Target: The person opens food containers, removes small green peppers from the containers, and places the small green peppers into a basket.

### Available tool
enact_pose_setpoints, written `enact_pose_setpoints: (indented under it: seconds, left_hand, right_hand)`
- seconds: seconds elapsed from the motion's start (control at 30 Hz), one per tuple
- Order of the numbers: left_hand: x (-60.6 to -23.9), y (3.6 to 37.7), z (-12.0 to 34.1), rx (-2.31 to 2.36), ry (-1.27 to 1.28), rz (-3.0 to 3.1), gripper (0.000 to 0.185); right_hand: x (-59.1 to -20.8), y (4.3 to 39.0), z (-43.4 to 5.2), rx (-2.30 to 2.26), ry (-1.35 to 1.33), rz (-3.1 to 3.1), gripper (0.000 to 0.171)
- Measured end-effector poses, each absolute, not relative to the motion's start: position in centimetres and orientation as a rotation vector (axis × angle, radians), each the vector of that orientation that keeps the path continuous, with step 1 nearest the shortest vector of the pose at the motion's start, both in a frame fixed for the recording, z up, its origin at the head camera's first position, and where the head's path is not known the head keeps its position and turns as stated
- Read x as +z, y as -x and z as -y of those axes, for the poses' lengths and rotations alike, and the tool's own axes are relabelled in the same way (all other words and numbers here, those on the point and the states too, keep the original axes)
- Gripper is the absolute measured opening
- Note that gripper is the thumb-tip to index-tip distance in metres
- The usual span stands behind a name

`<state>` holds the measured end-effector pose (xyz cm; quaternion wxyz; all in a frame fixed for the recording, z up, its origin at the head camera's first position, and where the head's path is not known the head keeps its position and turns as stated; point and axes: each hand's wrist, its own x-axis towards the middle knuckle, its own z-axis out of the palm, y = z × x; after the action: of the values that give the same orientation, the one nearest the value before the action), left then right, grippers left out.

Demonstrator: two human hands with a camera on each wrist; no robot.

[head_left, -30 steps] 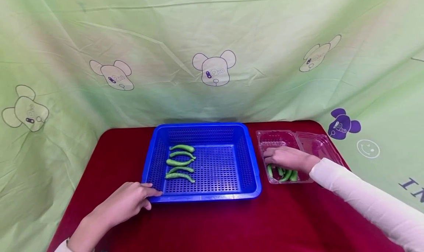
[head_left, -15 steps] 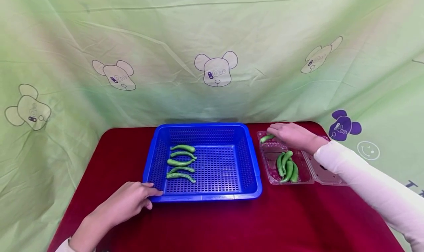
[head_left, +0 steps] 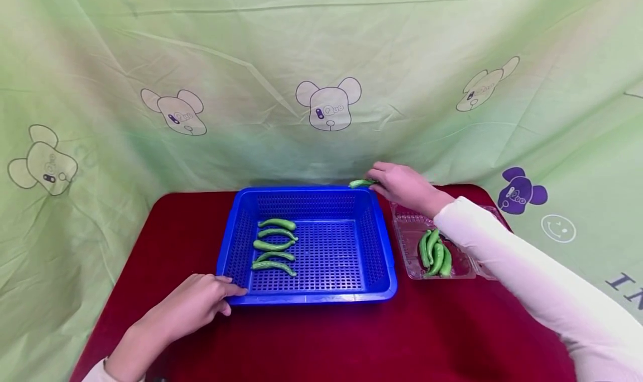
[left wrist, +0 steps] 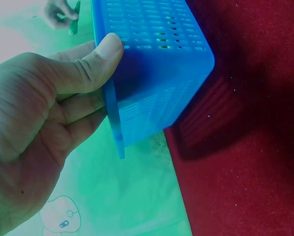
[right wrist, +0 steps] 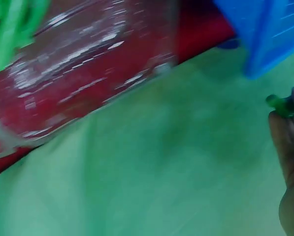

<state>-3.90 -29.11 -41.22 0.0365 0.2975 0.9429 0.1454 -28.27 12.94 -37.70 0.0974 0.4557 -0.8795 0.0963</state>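
Observation:
A blue plastic basket (head_left: 316, 299) stands on the red cloth, with several curved green peppers (head_left: 273, 247) lying side by side on its left half. My left hand (head_left: 193, 304) grips its near left corner; in the left wrist view the thumb presses the outer wall while the other fingers go over the rim (left wrist: 114, 118). My right hand (head_left: 402, 187) pinches one green pepper (head_left: 359, 183) above the basket's far right corner. Part of this pepper (right wrist: 278, 105) is hidden by the fingers. More peppers (head_left: 436, 254) lie in a clear plastic clamshell box (head_left: 409, 262) to the right.
The box's hinged lid (head_left: 486, 269) lies folded out to the right, partly under my right sleeve (head_left: 517, 276). A green printed curtain (head_left: 241, 158) hangs right behind the red table (head_left: 321, 343) and along its sides.
My right hand has lifted a pepper out of the clear box and carried it left to the basket's far right corner. The left hand stays at the basket's corner.

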Motion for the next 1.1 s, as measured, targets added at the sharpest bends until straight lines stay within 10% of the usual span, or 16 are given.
enact_pose_setpoints:
  seconds: [0.53, 1.1]
  left_hand:
    - [-41.3, 3.6, 29.0, 0.452, -0.907, -2.902, 0.030]
    - [-41.3, 3.1, 29.1, 0.453, -0.950, -2.929, 0.042]
  right_hand:
    - [-41.3, 25.1, 0.0, 0.061, -1.389, 2.704, 0.012]
    - [-44.4, 25.1, 3.6, -0.136, -1.359, 2.926, 0.016]
